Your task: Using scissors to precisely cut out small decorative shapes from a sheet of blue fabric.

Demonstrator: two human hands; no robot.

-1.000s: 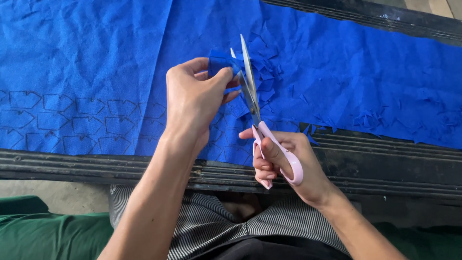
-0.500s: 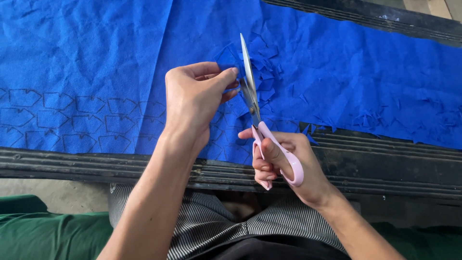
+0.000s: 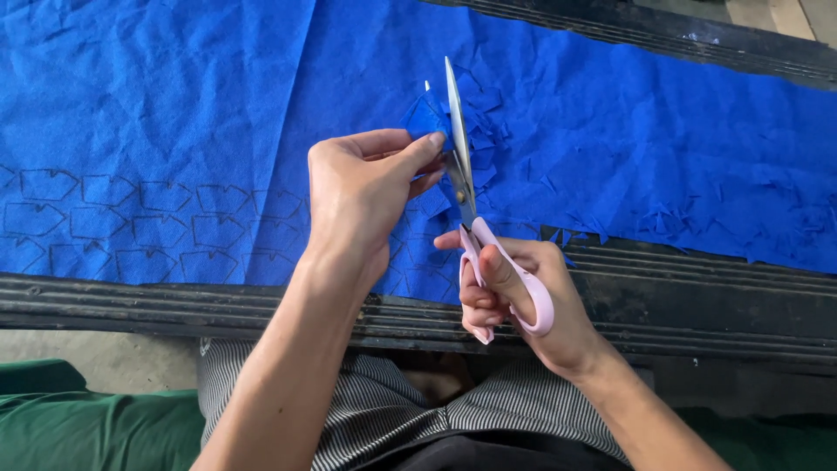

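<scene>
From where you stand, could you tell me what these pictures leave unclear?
- Head view: how far the scissors have cut the small blue piece; the left hand covers it.
- The blue cloth runs past three frame edges.
- The right hand hides parts of the pink handles.

No packages, labels, signs or screens are in view.
</scene>
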